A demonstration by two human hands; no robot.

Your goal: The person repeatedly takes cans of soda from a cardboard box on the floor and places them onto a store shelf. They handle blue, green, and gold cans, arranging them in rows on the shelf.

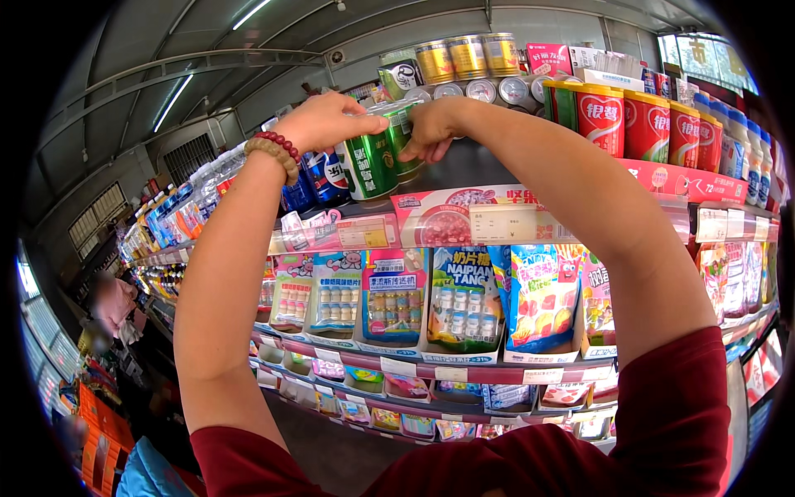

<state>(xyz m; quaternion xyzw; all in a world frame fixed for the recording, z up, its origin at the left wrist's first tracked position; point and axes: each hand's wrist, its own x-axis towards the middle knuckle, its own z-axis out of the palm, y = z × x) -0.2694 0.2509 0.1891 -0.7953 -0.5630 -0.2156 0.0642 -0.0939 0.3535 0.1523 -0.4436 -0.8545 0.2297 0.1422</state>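
Note:
At the top shelf, two green drink cans (371,166) stand side by side near the front edge. My left hand (329,121), with bead bracelets at the wrist, reaches over the left can; its thumb lies across the can's top and its other fingertips are partly hidden behind. From the right, my right hand (435,124) grips the second green can (404,140), thumb low on its side and fingers curled. Blue cans (326,177) sit just left of the green ones. Behind my right hand, several cans (481,91) lie with their ends facing out.
Gold cans (469,57) are stacked at the back. Red tubs with yellow lids (599,118) and white bottles (739,146) stand on the right. A price-tagged shelf edge (372,230) runs below, over bagged sweets (466,298). A person (115,304) is at far left, near orange crates (102,428).

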